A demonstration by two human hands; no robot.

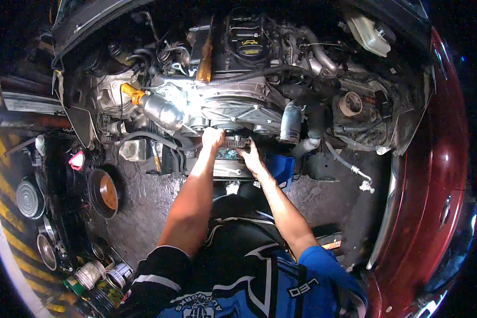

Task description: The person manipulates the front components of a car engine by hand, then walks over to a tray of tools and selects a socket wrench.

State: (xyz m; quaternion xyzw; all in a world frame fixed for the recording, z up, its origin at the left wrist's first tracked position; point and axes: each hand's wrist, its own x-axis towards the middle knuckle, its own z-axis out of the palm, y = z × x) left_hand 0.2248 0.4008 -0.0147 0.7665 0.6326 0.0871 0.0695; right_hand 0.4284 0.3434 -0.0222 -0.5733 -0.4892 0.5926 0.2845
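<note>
My left hand (213,138) grips the left end of a dark, ribbed or toothed round metal part (233,143) low at the front of the opened engine (238,100). My right hand (250,158) holds the same part at its right side, with thumb and fingers round the edge. A bright work lamp with a yellow handle (138,95) shines on the engine front just left of my hands. A yellow-handled tool (203,69) stands on the engine top above them. A wrench (230,170) lies on a pale ledge just below the part.
A blue container (281,172) is right of my hands. Hanging hoses (347,161) reach down at the right, beside a red car body (432,201). At the left are a brown pan (105,193), several buckets (90,275) and a pink object (76,160). Raised bonnet edges arch overhead.
</note>
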